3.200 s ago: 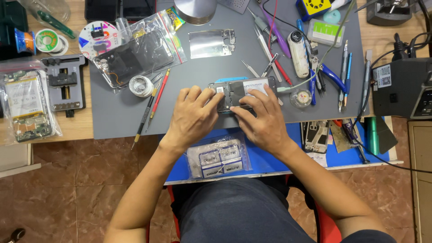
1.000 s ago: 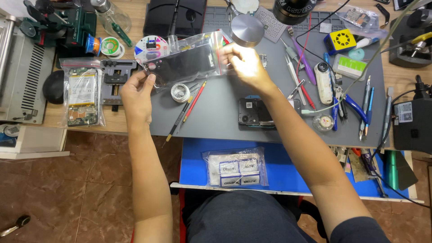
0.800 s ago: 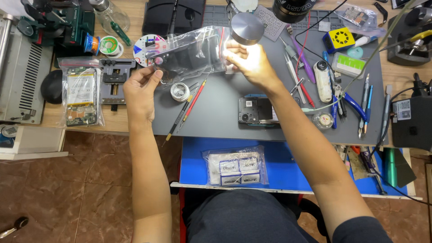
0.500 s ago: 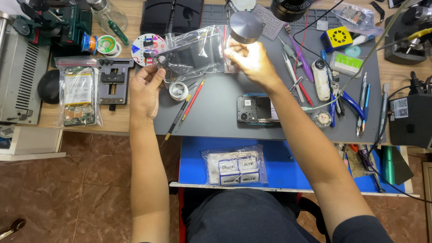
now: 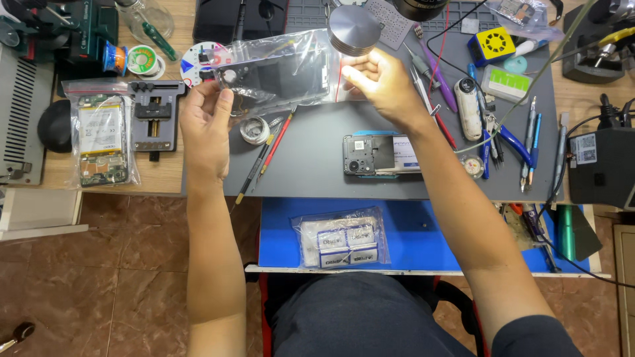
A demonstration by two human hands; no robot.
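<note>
Both my hands hold up a clear plastic zip bag [image 5: 281, 73] with a dark flat phone part inside it, above the far left of the grey work mat [image 5: 311, 172]. My left hand [image 5: 206, 125] pinches the bag's left end. My right hand [image 5: 380, 82] grips its right end, brightly lit by a lamp. An opened phone [image 5: 380, 154] lies flat on the mat, below my right hand and apart from it.
Pens and a small roll [image 5: 254, 129] lie under the bag. Tweezers, cutters and screwdrivers [image 5: 493, 125] crowd the mat's right side. A black jig [image 5: 155, 112] and a bagged phone board [image 5: 102, 142] sit left. A parts bag [image 5: 340, 238] rests on the blue shelf.
My hands left the opened phone and lifted the clear bag at the far left of the mat. Over the last second they hold it stretched between them, shifting only slightly.
</note>
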